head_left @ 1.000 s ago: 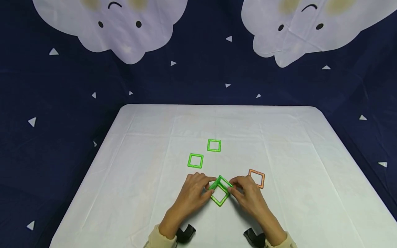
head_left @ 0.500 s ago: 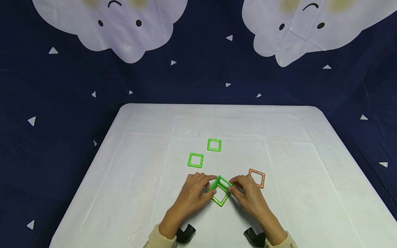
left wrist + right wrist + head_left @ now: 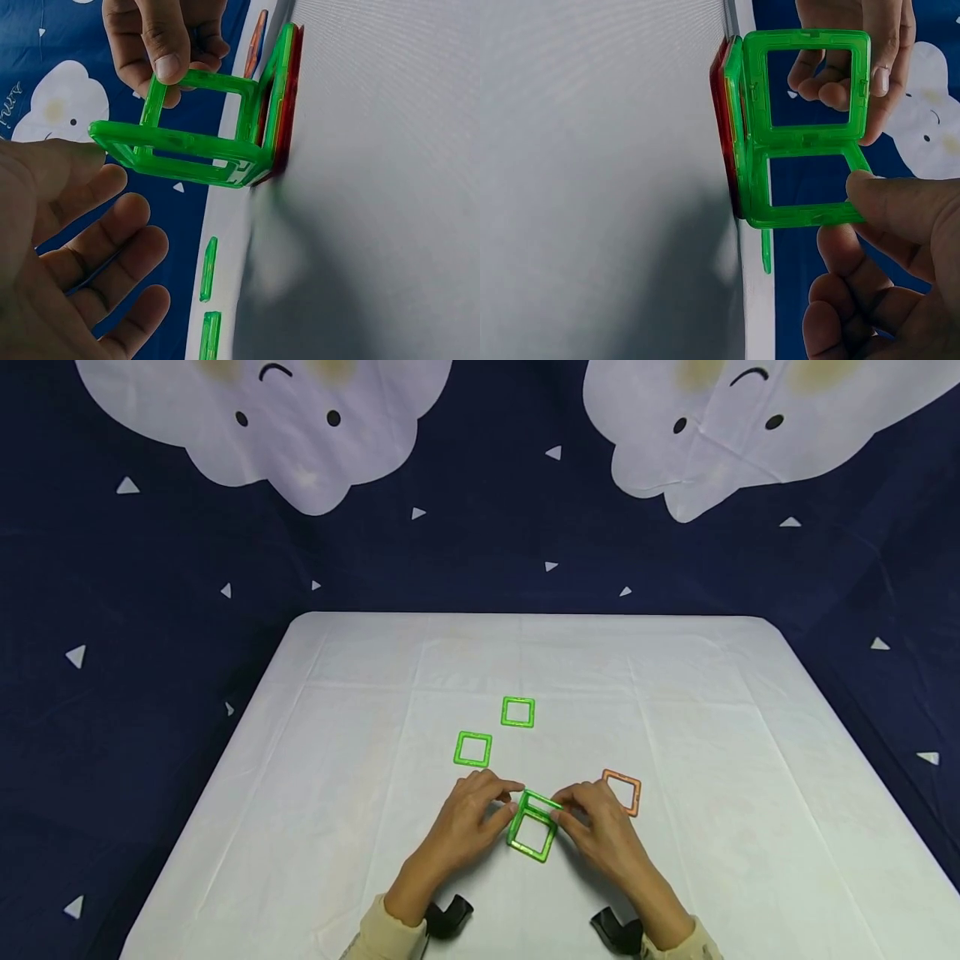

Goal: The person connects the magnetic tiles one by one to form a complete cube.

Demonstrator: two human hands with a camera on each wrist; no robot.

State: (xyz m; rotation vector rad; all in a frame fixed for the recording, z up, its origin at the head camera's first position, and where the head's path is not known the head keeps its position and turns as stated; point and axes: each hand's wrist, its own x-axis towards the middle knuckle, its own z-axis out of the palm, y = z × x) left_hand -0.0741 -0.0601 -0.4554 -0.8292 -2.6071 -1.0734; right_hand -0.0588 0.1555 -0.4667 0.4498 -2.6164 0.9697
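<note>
Between the hands stands a small build of magnetic tiles: a flat green tile (image 3: 528, 852) over a red tile (image 3: 287, 124), with two upright green tiles (image 3: 808, 135) meeting at a corner. My right hand (image 3: 600, 827) pinches the top of one upright tile between thumb and index finger, as the right wrist view shows. On the other side, my left hand (image 3: 467, 822) has loosely bent fingers beside the second upright tile. Its index finger is close to that tile's top corner; whether it touches cannot be told. The left thumb is clear of the build.
Two loose green tiles (image 3: 517, 712) (image 3: 472, 749) lie flat beyond the left hand. An orange tile (image 3: 633, 797) lies behind the right hand's fingers, partly covered. The white table (image 3: 337, 735) ends at a dark blue cloud-print cloth (image 3: 480, 552).
The tile build has turned counterclockwise as seen from above. My left thumb has come off it and the left fingers have loosened. The right hand keeps its pinch and has barely moved.
</note>
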